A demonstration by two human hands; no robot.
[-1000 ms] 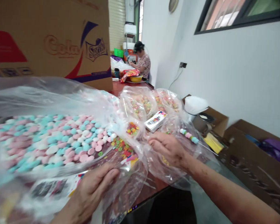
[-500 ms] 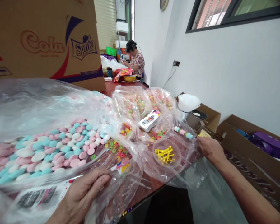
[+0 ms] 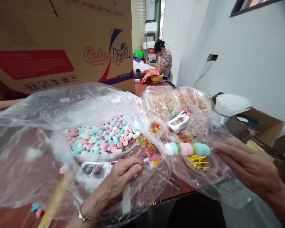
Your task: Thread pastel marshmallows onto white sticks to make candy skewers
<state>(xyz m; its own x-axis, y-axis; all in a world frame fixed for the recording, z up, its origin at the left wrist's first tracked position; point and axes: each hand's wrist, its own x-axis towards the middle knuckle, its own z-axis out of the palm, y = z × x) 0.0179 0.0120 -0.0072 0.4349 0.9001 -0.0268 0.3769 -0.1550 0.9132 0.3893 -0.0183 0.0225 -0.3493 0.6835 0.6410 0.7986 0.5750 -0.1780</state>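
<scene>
Head-worn view, facing forward and down, near table [image 3: 16, 219]

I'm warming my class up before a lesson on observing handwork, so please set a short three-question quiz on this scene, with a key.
1. Multiple choice: what does the right hand hold?
A) scissors
B) a candy skewer
C) a spoon

2. True or false: the yellow strips lie nearer the viewer than the printed stack.

3. Fill the gap: from its free end to the fingers, the candy skewer's colours run white, blue, green, ____, green, blue.

Key: 1. B; 2. True; 3. pink.
</scene>
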